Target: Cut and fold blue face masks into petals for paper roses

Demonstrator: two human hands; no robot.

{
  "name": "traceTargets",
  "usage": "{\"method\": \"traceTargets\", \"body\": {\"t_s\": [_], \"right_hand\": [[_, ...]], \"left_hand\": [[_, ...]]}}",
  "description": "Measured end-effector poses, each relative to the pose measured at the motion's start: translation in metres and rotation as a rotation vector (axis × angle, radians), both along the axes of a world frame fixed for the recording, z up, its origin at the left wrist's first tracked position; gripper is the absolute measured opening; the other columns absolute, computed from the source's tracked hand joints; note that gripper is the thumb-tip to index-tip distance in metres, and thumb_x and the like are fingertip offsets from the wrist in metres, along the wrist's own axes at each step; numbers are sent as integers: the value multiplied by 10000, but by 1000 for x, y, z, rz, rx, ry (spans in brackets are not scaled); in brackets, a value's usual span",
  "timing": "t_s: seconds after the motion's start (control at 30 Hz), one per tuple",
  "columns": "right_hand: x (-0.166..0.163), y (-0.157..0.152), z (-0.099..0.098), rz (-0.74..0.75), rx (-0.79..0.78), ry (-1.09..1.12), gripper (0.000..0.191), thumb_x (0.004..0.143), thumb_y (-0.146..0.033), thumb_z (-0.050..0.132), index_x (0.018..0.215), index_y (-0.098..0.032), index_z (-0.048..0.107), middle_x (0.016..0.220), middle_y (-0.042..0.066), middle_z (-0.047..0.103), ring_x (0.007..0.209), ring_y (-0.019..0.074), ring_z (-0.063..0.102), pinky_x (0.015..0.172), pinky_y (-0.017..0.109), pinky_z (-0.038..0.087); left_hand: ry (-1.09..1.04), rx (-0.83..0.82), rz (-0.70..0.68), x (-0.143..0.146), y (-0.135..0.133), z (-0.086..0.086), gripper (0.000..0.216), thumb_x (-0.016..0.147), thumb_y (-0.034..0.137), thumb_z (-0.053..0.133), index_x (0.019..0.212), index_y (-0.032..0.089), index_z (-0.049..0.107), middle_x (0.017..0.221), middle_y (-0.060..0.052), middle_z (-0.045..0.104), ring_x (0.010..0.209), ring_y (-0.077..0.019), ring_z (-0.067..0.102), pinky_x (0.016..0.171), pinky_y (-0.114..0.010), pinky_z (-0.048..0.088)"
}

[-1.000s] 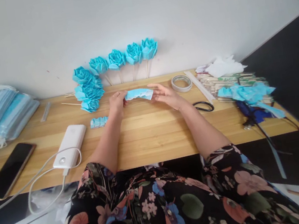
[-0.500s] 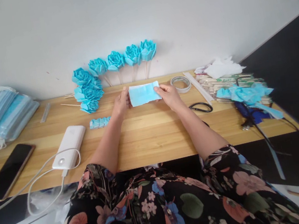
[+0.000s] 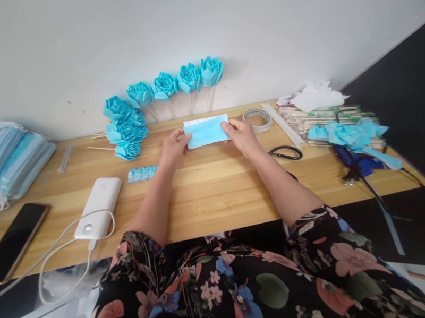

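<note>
Between my two hands a rectangular blue sheet with a white layer at its top edge is held flat above the table. My left hand pinches its left edge, thumb on the front. On the right edge, my right hand grips it the same way, closed with the thumb on top. Several blue fabric flowers on sticks lean on the wall beyond my hands, and more flowers lie stacked to the left. A row of small folded blue pieces is beside my left forearm.
At left are a stack of face masks, a phone and a cabled white power bank. Toward the right lie a tape roll, a clear glue stick, black-handled scissors and a pile of blue scraps.
My left hand has closed on the sheet's left edge, its thumb now on the front. The sheet looks shorter top to bottom, with a white strip showing above the blue.
</note>
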State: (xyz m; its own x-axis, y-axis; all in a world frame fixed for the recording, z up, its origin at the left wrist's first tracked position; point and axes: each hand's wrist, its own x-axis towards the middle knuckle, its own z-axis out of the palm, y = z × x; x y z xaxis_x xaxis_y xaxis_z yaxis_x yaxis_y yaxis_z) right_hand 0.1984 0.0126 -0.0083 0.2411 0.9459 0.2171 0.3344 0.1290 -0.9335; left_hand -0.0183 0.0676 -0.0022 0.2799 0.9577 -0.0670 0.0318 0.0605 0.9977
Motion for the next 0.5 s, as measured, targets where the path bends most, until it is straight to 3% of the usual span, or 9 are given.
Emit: {"method": "traceTargets", "body": {"t_s": [0.23, 0.5], "right_hand": [[2, 3, -3, -2, 16, -33, 420, 879, -560, 567, 637, -227, 487, 518, -36, 520, 518, 137, 518, 544, 272, 391], [2, 2, -3, 14, 35, -26, 395, 891, -519, 567, 636, -223, 505, 515, -37, 538, 506, 133, 526, 549, 275, 396]], "left_hand": [[20, 19, 32, 0, -4, 2, 280, 811, 355, 733, 670, 168, 579, 500, 11, 604, 418, -75, 499, 452, -201, 378], [49, 51, 75, 1, -2, 0, 360, 823, 420, 719, 609, 179, 560, 463, 17, 562, 418, -81, 469, 446, -203, 364]]}}
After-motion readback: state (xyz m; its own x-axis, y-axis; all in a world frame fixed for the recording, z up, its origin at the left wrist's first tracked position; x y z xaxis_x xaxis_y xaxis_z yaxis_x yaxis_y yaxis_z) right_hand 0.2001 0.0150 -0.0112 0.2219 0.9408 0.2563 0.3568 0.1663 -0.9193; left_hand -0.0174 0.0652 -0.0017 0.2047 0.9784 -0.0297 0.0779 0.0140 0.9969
